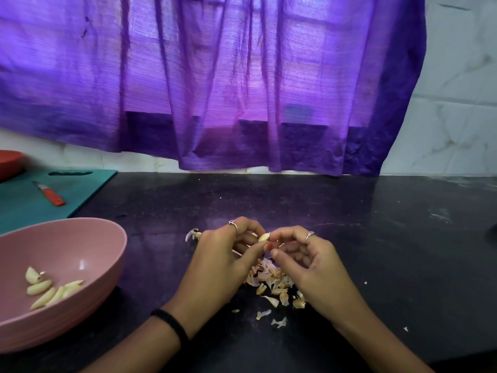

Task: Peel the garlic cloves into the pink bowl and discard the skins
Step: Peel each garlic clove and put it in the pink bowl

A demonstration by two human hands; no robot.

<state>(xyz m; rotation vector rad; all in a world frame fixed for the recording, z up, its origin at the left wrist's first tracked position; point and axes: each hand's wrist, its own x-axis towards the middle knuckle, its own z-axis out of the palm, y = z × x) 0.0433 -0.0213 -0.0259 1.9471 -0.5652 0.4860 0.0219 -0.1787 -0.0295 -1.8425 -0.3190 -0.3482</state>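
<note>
**Clove held over the skins**

Peeled cloves (51, 290) were seen in the pink bowl (88, 238) at the left of the bench (376, 238). One clove (263, 237) was pinched in the left hand (220, 262), its grip narrow, and touched by the right hand's (312, 267) curled fingers. Skins (274, 286) were heaped beneath.

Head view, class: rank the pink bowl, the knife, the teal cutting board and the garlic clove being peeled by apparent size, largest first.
1. pink bowl, though it sits nearest the camera
2. teal cutting board, partly cut off
3. knife
4. garlic clove
</note>
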